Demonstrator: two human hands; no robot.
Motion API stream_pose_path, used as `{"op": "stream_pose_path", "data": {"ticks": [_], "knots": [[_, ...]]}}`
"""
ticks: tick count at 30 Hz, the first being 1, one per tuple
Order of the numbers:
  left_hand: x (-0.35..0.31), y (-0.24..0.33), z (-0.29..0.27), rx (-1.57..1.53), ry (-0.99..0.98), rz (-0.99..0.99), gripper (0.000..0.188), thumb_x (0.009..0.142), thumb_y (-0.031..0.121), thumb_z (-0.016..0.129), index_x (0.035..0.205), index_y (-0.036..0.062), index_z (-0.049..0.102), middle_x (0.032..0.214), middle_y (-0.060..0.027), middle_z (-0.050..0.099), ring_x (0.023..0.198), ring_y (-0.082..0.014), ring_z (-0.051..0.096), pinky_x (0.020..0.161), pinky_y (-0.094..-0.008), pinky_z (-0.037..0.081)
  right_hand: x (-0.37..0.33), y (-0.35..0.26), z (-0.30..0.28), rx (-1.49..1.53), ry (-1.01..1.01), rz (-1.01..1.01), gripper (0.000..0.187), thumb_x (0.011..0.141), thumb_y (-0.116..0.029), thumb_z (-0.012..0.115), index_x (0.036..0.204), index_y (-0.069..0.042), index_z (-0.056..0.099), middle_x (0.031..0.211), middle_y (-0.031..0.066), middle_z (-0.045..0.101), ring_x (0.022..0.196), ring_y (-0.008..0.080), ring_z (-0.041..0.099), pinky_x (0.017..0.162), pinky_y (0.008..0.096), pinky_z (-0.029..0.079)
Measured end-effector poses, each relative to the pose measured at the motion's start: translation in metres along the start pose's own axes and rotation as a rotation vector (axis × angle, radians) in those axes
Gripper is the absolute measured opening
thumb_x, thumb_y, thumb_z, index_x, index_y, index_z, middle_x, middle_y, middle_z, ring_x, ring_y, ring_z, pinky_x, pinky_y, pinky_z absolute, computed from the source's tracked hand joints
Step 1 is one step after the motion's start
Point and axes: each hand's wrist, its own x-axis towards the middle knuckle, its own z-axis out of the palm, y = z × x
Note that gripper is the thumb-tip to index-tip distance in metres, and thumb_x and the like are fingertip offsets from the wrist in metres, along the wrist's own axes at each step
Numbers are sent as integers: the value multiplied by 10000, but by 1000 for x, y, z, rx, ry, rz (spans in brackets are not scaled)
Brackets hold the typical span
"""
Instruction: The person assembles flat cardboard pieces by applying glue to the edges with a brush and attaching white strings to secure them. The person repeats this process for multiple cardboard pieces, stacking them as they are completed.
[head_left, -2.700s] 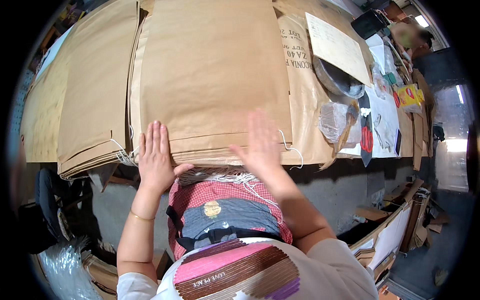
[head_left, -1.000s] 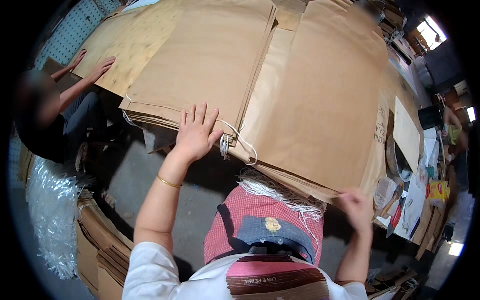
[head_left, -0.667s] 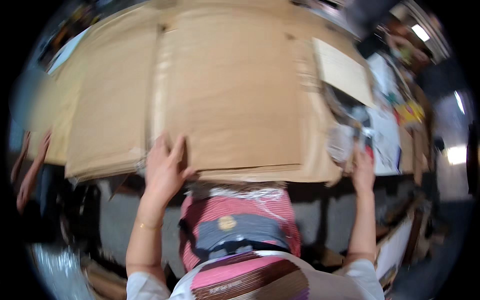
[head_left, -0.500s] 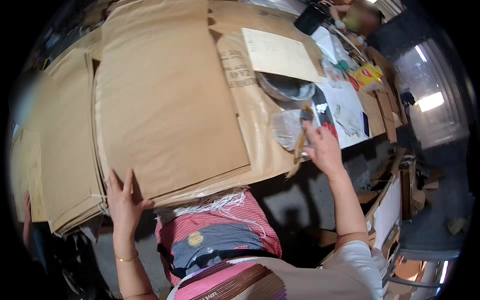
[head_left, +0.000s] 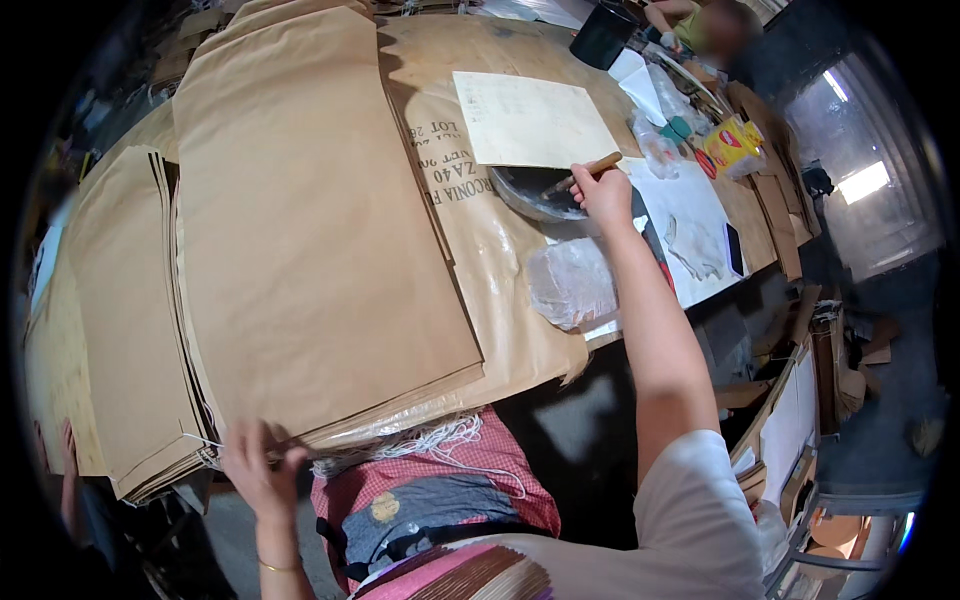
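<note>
A tall stack of brown paper sacks [head_left: 320, 230] lies in front of me on the table. My left hand [head_left: 262, 468] is at its near left corner, slightly blurred, thumb apart from the fingers, with nothing seen in it. To the right, my right hand [head_left: 604, 200] is closed on the wooden handle of a brush [head_left: 606, 163]. The brush slants down into a dark round bowl [head_left: 525, 203], its tip hard to make out there. A cream-coloured board [head_left: 535, 120] covers the bowl's far side. A crumpled clear plastic bag [head_left: 570, 285] lies near my right forearm.
Another sack stack [head_left: 125, 310] lies left, near another person's hand [head_left: 68, 450]. White strings [head_left: 430, 440] hang at the table's near edge. A white sheet with a glove [head_left: 695, 245] and phone [head_left: 735, 248], a yellow packet [head_left: 735, 145] and a black container [head_left: 604, 35] are right.
My right hand has picked up the brush from beside the plastic bag and moved it up and left into the bowl. My left hand has slid slightly down, off the sack surface.
</note>
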Motion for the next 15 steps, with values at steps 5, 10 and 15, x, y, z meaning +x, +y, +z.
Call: {"op": "stream_pose_path", "data": {"ticks": [5, 10, 15], "knots": [[-55, 42, 43, -138, -532, 114, 249, 732, 181, 707, 929, 40, 652, 926, -135, 638, 906, -336, 586, 783, -440, 453, -3, -24, -8, -114, 104, -87, 413, 841, -345, 682, 693, 36, 624, 559, 91, 632, 491, 159, 607, 483, 303, 461], [-53, 30, 79, -239, -312, 169, 196, 758, 92, 625, 935, 32, 683, 921, -198, 663, 848, -371, 628, 763, -455, 495, -11, -25, -18, -86, 87, -21, 400, 856, -338, 663, 708, 32, 630, 564, 91, 631, 491, 161, 608, 475, 300, 465], [-64, 20, 69, -213, -450, 233, 225, 733, 69, 597, 939, 38, 684, 881, -144, 634, 827, -282, 613, 651, -404, 488, 6, -39, -27, -400, 69, -168, 442, 870, -354, 598, 800, 80, 639, 635, 168, 647, 573, 269, 646, 581, 379, 511]]}}
